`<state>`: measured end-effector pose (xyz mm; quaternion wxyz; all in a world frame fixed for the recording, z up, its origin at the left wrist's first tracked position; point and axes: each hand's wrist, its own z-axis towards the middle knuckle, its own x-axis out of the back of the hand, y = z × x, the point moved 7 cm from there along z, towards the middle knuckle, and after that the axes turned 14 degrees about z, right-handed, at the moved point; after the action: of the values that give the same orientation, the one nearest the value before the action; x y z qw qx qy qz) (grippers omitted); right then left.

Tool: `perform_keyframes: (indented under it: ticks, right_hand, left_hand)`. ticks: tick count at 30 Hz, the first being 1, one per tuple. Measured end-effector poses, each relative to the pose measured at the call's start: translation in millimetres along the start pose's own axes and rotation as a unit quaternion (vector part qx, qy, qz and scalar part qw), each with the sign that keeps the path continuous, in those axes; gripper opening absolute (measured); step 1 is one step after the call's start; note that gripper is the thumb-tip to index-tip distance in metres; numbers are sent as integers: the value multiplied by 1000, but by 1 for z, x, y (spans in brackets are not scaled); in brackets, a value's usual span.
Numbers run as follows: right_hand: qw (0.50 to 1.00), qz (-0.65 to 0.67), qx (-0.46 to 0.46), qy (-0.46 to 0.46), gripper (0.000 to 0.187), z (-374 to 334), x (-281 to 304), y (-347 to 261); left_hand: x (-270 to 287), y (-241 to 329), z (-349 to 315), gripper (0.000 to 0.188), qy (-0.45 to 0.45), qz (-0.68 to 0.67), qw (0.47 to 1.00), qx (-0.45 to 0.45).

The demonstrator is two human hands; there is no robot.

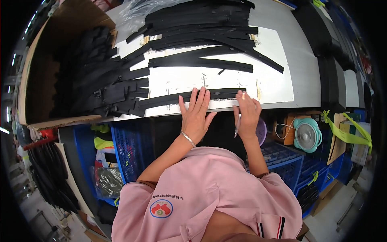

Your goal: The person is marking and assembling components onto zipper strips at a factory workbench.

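Head view, near first: pink shirt (209, 189) fills the bottom, both forearms reach up to the table edge (225, 107). Left hand (196, 115) lies flat, fingers spread wide, palm down on the near black strip (189, 97), holding it against the white sheet (225, 80); a bracelet (188, 138) sits on that wrist. Right hand (246, 115) is closed narrowly around a pen (238, 125), gripped near its upper end, whose tip looks to touch the strip's right end or just beside it; cannot tell exactly. The strip lies along the table's near edge, running left to right under both hands.

Below the table: blue crates (129, 149) left and right, a small teal fan (307, 135) at right, and yellow-green straps (346, 133) beside it.

Farther out on the sheet: another long black strip (201, 63) lies loose, apart from the near one. Beyond that, a stack of long strips (201, 20) at the far edge, partly on clear plastic wrap (137, 10). Left: a cardboard box (48, 80) holds a heap of short black pieces (96, 72) spilling onto the sheet.

Progress, as a judgement: one strip is being held and marked at its end; the many strips stacked behind look untouched, so most of the pile seems left. Whether the heap in the box is finished pieces cannot be told.
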<state>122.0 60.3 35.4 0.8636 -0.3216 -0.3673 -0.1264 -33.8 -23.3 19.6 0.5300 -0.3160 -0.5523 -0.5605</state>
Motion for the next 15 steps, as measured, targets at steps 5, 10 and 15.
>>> perform_keyframes:
  ticks: [5,10,15]
  right_hand:
    - [997,-74,-8,20,52,-7,15,29]
    - [998,-65,8,25,47,-6,13,28]
    - [996,-76,18,38,36,-8,8,30]
  left_hand:
    - [7,-21,-15,69,-33,37,998,37]
    - [22,-60,-38,70,-19,76,990,119]
    - [30,-88,-52,70,-9,94,984,151]
